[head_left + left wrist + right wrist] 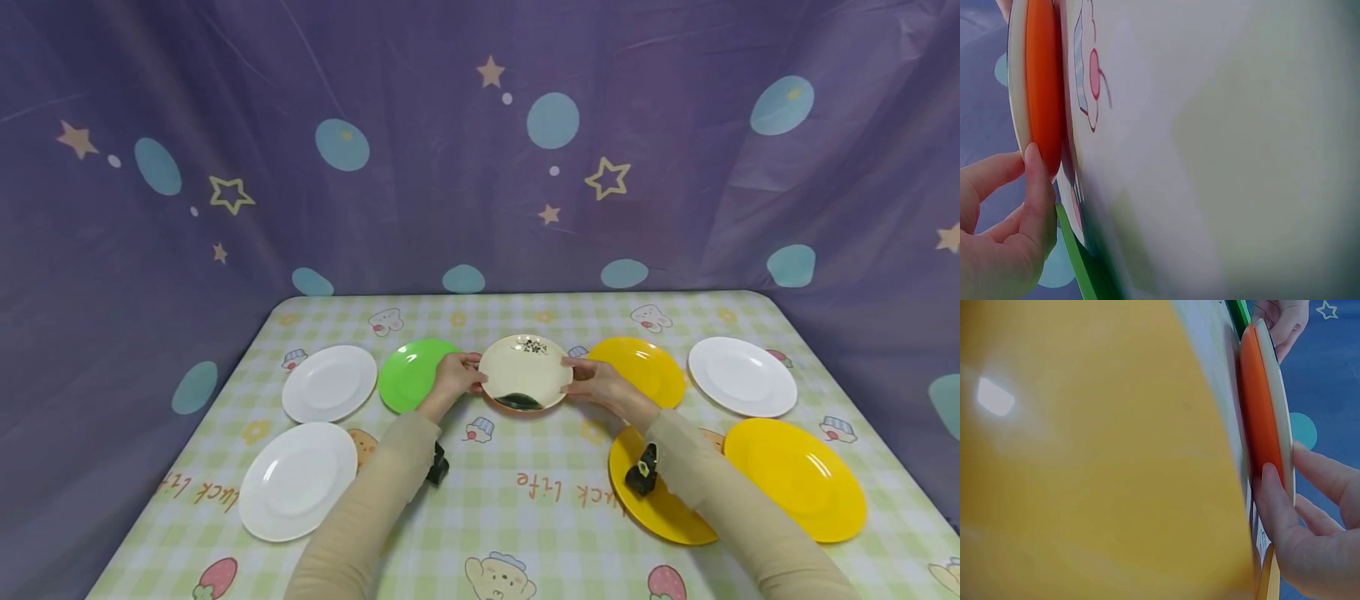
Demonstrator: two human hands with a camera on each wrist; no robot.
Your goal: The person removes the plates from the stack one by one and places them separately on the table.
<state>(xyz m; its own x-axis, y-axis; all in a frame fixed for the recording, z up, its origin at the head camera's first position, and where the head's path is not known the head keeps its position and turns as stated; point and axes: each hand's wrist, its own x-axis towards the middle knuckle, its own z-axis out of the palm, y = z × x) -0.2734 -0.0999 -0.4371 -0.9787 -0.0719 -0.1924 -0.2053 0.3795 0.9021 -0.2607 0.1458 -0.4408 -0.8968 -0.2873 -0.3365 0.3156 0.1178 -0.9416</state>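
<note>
A cream plate (525, 367) with a dark flower sprig and a dark green patch is at the middle of the table. Directly beneath it an orange plate (1259, 406) shows along its edge. My left hand (455, 379) pinches the cream plate's left rim; in the left wrist view a fingertip (1032, 153) lies where cream meets orange. From the right, my right hand (609, 388) pinches the opposite rim. In the right wrist view its thumb (1269, 478) is against the orange side, with fingers over the cream face.
A green plate (408, 375) lies left of the stack, beyond it white plates (330, 385) (300, 482). Yellow plates (645, 371) (795, 479) (660, 512) and a white plate (742, 377) lie at right. The checked tablecloth (480, 492) reaches a purple curtain (420, 225) behind.
</note>
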